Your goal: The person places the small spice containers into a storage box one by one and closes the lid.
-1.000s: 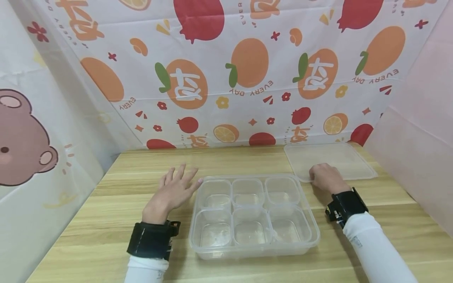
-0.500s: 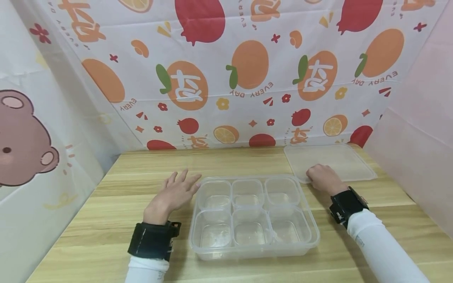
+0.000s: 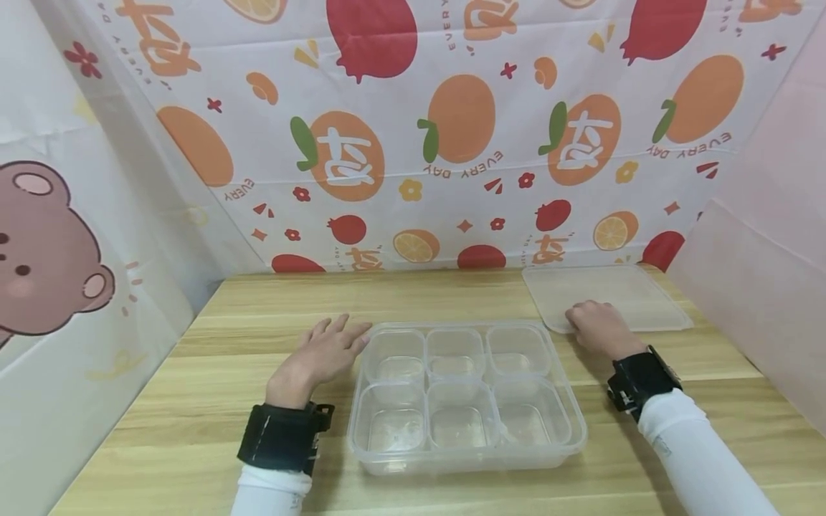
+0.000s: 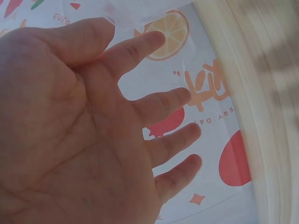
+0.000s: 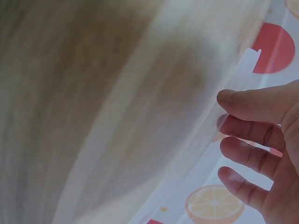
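Observation:
In the head view a clear plastic box (image 3: 467,459) stands on the table, holding several small clear cups (image 3: 454,351) in two rows. My left hand (image 3: 319,362) is at its back left corner, palm down, fingers spread and thumb side at the rim. The left wrist view shows that thumb beside translucent plastic (image 4: 149,13). At the back right lies a flat translucent lid (image 3: 635,294). My right hand (image 3: 600,328) pinches its front left edge; in the right wrist view the thumb overlaps the lid's edge (image 5: 240,77), index fingertip behind it, other fingers loosely bent.
The wood-grain table (image 3: 187,401) ends at a fruit-print cloth (image 3: 400,215) behind. A cloth with a bear print (image 3: 45,236) hangs at the left, and a pale pink cloth (image 3: 768,236) at the right. Black camera bands (image 3: 277,437) sit on both wrists.
My left hand has come down a little, its fingertips moving closer to the box's back left corner. The right forearm has shifted slightly right; the lid and the box keep their places.

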A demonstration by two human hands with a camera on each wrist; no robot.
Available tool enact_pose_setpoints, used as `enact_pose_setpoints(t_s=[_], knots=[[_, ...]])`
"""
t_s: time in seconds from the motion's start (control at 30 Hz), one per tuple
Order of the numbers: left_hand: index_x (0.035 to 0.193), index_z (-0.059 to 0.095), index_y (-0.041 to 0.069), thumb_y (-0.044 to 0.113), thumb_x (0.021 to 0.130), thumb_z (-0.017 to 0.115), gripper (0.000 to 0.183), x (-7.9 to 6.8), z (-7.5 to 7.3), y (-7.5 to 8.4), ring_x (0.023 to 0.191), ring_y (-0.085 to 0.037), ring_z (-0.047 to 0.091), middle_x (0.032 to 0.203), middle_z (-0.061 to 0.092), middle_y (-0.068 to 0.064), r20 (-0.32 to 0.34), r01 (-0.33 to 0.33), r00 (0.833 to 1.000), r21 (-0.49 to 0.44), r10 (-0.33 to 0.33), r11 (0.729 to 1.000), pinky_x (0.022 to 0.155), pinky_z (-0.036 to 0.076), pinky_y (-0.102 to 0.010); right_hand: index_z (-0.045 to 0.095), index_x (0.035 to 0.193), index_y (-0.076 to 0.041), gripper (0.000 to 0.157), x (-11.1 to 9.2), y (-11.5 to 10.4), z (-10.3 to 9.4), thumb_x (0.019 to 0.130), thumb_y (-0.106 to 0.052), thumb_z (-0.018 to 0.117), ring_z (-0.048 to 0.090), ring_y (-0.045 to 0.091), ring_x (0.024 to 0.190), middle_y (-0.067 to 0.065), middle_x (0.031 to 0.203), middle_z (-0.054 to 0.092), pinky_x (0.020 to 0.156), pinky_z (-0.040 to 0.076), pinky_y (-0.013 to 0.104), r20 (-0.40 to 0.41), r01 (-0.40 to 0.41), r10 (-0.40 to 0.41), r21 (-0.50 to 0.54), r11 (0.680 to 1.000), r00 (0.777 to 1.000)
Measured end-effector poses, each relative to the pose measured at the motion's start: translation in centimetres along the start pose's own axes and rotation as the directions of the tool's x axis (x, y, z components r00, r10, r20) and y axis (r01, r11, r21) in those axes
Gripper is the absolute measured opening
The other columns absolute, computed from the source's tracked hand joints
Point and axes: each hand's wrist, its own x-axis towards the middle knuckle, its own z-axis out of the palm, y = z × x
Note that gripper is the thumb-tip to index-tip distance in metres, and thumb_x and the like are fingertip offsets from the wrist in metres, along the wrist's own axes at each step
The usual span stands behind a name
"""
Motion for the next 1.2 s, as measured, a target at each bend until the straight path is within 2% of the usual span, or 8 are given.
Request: enact_pose_setpoints(t_s=[0.3,0.43,0.53,0.63,0.73,0.8,0.97,1.2], knots=[[0.152,0.044,0.005,0.032,0.111,0.036,0.05,0.2,0.0,0.1,0.143,-0.052,0.028,0.154,0.036,-0.03,0.023,0.013,1.0,-0.005,-0.013,1.0,0.112,0.018,-0.068,0.061,0.08,-0.003,0.019,-0.8,0.8,-1.0,0.077,0.008,0.076,0.061,0.04,0.08,0.014,0.084,0.064,0.063,0.05,0.055,-0.065,0.019,-0.021,-0.02,1.0,0.998],[0.152,0.045,0.005,0.032,0.111,0.037,0.05,0.2,0.0,0.0,0.143,-0.051,0.029,0.153,0.039,-0.029,0.03,0.019,0.999,-0.023,-0.018,1.0,0.111,0.021,-0.068,0.058,0.084,-0.003,0.021,-0.9,1.1,-1.3,0.079,0.008,0.076,0.059,0.038,0.082,0.015,0.089,0.064,0.064,0.047,0.052,-0.174,0.061,-0.067,-0.038,0.997,0.983],[0.151,0.045,0.004,0.031,0.11,0.037,0.05,0.2,0.0,0.0,0.142,-0.051,0.03,0.152,0.041,-0.028,0.037,0.025,0.999,-0.035,-0.023,0.999,0.111,0.023,-0.067,0.054,0.084,-0.001,0.024,-0.8,1.5,-1.5,0.078,0.009,0.076,0.057,0.037,0.079,0.015,0.084,0.061,0.061,0.044,0.047,-0.3,0.141,-0.158,-0.078,0.987,0.941],[0.152,0.044,0.003,0.031,0.11,0.037,0.05,0.2,0.0,0.0,0.143,-0.05,0.03,0.152,0.042,-0.026,0.043,0.034,0.999,-0.048,-0.032,0.998,0.111,0.023,-0.067,0.05,0.084,0.0,0.024,-0.5,1.8,-1.7,0.079,0.009,0.072,0.054,0.036,0.074,0.015,0.079,0.056,0.057,0.04,0.044,-0.398,0.235,-0.276,-0.151,0.96,0.875],[0.151,0.045,0.003,0.031,0.11,0.039,0.05,0.3,0.0,0.0,0.142,-0.05,0.031,0.151,0.043,-0.026,0.041,0.036,0.999,-0.064,-0.033,0.997,0.111,0.023,-0.067,0.048,0.084,0.002,0.014,-0.1,2.0,-2.1,0.083,0.006,0.061,0.052,0.036,0.07,0.016,0.076,0.052,0.056,0.038,0.042,-0.441,0.295,-0.361,-0.213,0.931,0.822],[0.151,0.046,0.003,0.03,0.11,0.039,0.049,0.3,-0.1,0.0,0.142,-0.05,0.031,0.151,0.044,-0.025,0.04,0.037,0.999,-0.073,-0.034,0.997,0.111,0.023,-0.067,0.046,0.082,0.002,0.007,0.1,2.0,-2.4,0.084,0.004,0.052,0.049,0.034,0.067,0.014,0.073,0.049,0.055,0.036,0.041,-0.448,0.311,-0.385,-0.232,0.922,0.807],[0.15,0.046,0.002,0.03,0.11,0.039,0.049,0.4,-0.3,0.1,0.142,-0.05,0.032,0.151,0.044,-0.025,0.046,0.034,0.998,-0.072,-0.031,0.997,0.111,0.024,-0.067,0.043,0.078,0.001,0.004,0.1,1.9,-2.8,0.081,0.0,0.042,0.045,0.031,0.063,0.012,0.069,0.044,0.053,0.032,0.036,-0.433,0.303,-0.387,-0.251,0.919,0.814],[0.15,0.046,0.001,0.031,0.111,0.037,0.05,0.5,-0.4,0.1,0.142,-0.049,0.031,0.151,0.045,-0.024,0.058,0.031,0.998,-0.067,-0.027,0.997,0.111,0.025,-0.065,0.047,0.084,0.004,0.006,-0.4,1.7,-2.7,0.083,-0.002,0.045,0.055,0.037,0.069,0.019,0.077,0.056,0.055,0.037,0.04,-0.427,0.247,-0.337,-0.253,0.935,0.839]])
